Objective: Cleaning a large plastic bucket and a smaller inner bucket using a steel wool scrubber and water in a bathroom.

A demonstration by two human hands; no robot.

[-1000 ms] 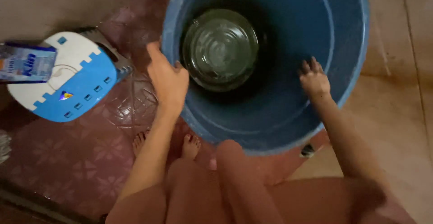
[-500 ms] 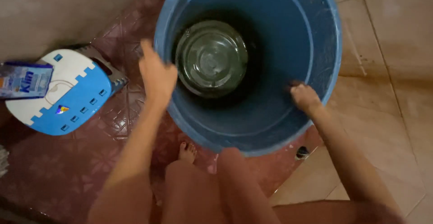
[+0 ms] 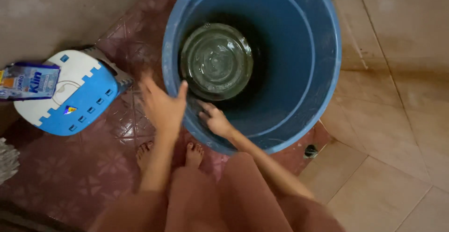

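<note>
A big blue plastic tub [image 3: 299, 49] stands on the floor in front of me, with a round metal basin [image 3: 216, 60] lying in its bottom. My left hand [image 3: 161, 105] rests on the tub's near-left rim, thumb hooked over the edge and fingers spread outside. Inside the tub, my right hand [image 3: 214, 118] presses against the near inner wall, just below the basin; whether it holds anything I cannot tell. My bare feet [image 3: 170, 151] are right under the rim.
A low blue-and-white plastic stool [image 3: 70, 99] stands at the left with a blue detergent packet [image 3: 29, 81] on it. Dark red patterned tiles lie under the tub; beige tiles [image 3: 397, 134] spread to the right, with a small dark floor drain [image 3: 309, 151].
My right hand has swept from the tub's right inner wall across to the near-left inner wall. My left hand slid a little down the rim. The view has shifted slightly.
</note>
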